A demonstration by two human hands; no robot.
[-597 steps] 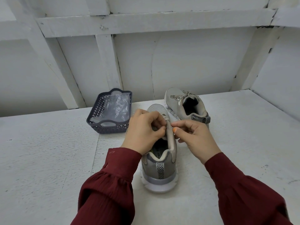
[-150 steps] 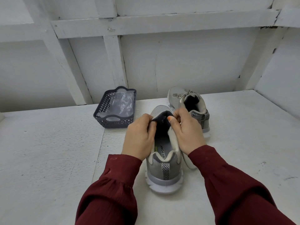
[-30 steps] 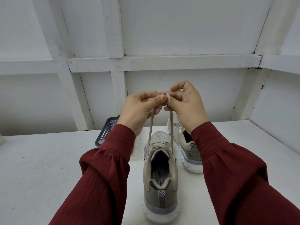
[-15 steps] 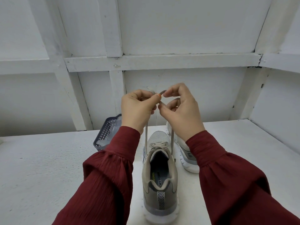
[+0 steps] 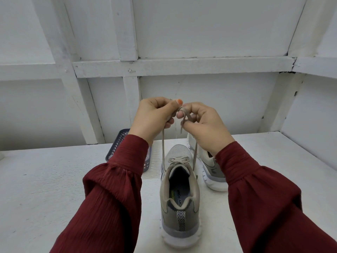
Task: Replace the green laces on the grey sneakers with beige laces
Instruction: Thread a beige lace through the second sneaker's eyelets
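Up above the rough white desk (image 5: 45, 189), both hands pinch the flat beige lace (image 5: 162, 147): the left hand (image 5: 155, 117) grips one strand, the right hand (image 5: 204, 125) curls round a loop. Below them stands a grey mesh sneaker (image 5: 179, 203) with a smooth white sole, its mate (image 5: 213, 172) just beside it and a dark lattice basket (image 5: 116, 150) to the left.

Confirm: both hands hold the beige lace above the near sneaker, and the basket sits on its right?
No. The head view shows the basket left of the near sneaker; the left hand and right hand do hold the beige lace above it.
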